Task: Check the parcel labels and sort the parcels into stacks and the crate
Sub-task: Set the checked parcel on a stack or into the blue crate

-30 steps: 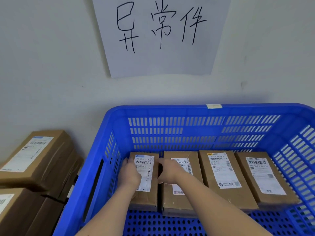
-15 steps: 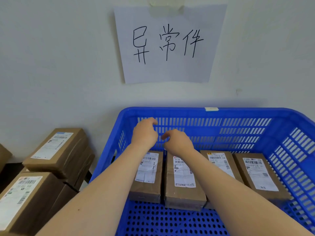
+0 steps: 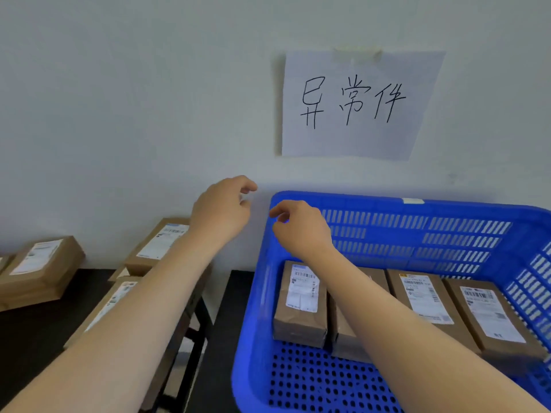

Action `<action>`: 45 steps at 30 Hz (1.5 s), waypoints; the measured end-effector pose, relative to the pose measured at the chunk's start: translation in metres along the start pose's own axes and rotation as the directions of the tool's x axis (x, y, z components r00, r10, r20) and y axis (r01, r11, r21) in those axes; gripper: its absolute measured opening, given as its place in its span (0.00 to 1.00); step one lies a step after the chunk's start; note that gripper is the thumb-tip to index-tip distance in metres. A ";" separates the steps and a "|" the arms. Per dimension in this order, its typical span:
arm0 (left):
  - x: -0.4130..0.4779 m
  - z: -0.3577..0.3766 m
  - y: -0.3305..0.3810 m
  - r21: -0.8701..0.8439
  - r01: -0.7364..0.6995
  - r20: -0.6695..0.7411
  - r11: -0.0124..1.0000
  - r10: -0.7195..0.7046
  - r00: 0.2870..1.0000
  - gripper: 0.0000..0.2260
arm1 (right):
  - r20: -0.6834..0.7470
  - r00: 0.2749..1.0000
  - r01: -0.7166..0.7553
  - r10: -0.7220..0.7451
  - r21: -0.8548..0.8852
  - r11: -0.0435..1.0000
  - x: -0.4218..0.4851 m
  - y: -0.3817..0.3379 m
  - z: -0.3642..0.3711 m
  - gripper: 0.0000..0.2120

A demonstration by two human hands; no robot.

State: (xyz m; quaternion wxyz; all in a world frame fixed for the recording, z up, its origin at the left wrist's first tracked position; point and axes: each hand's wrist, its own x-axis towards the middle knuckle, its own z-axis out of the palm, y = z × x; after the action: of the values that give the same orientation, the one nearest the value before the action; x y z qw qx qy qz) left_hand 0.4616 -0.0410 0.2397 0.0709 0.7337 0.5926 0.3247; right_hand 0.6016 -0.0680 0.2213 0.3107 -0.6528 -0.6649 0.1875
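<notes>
My left hand and right hand have let go of the leftmost parcel in the blue crate (fingers loosely curled, holding nothing). I think that one's sorted.

**Cut Off, Covered and Unreadable**

The blue slotted plastic crate runs off the right and bottom edges. Inside it, the right forearm covers most of the second brown cardboard parcel, including its label. The left forearm crosses the near brown parcel stack on the dark table, hiding its right side. Both forearms leave the picture at the bottom. The far-left parcel stack is clipped by the left edge. Print on the white shipping labels is too blurred to read.
</notes>
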 end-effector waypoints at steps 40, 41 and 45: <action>-0.122 -0.178 -0.484 0.220 0.343 0.084 0.913 -0.369 0.926 0.19 | 0.377 0.923 -0.015 -0.073 0.227 0.974 0.010 -0.286 0.420 0.13; -0.114 -0.175 -0.493 0.219 0.341 0.097 0.914 -0.368 0.925 0.19 | 0.378 0.924 -0.034 -0.056 0.228 0.973 0.016 -0.287 0.428 0.13; -0.086 -0.158 -0.515 0.192 0.323 0.122 0.927 -0.350 0.929 0.20 | 0.375 0.927 -0.089 0.000 0.221 0.971 0.039 -0.286 0.450 0.12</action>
State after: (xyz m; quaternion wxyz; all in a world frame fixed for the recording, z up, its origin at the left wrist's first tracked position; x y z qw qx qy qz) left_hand -0.0582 -0.0159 0.0770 0.1088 0.6470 0.7281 0.1988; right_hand 0.0918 0.0190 0.0837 0.2492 -0.5792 -0.6700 0.3919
